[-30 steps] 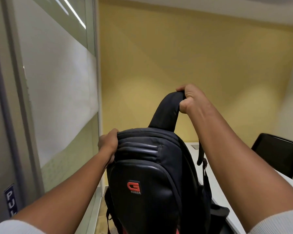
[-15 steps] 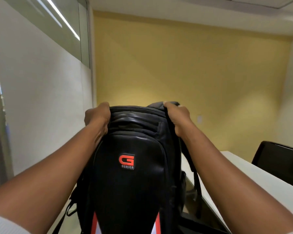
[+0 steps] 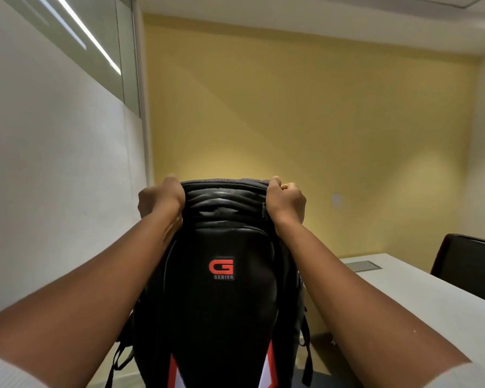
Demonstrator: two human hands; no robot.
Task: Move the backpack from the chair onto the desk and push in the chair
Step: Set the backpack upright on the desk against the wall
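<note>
- The left hand (image 3: 160, 198) is clenched around the upper left corner of the backpack (image 3: 221, 278), fingers curled over the top edge and out of sight behind it.
- The right hand (image 3: 286, 201) is balled into a fist on the upper right corner of the same bag, thumb side up, pinching the top edge of the fabric.
- Both forearms reach forward from the bottom corners of the view, with pale sleeves just visible at the lower edges.
- The backpack stands upright between the two arms, held up in front of the person, its black front panel facing the camera.
- A red "G" logo (image 3: 221, 266) with the word "SERIES" beneath sits in the middle of that panel; red and white wedges show near the bag's lower end.
- Its zips look closed, so what it holds cannot be seen.
- Loose black straps (image 3: 307, 357) dangle from both sides near the bottom.
- The bag's base is cut off by the frame, so whether it rests on anything cannot be told.
- The white desk (image 3: 420, 301) runs along the right, just beside the bag, with a grey inset panel (image 3: 363, 266) near its far end.
- A black chair (image 3: 468, 264) sits at the desk's far side, well apart from the hands.
- A yellow wall (image 3: 305, 121) closes the room ahead.
</note>
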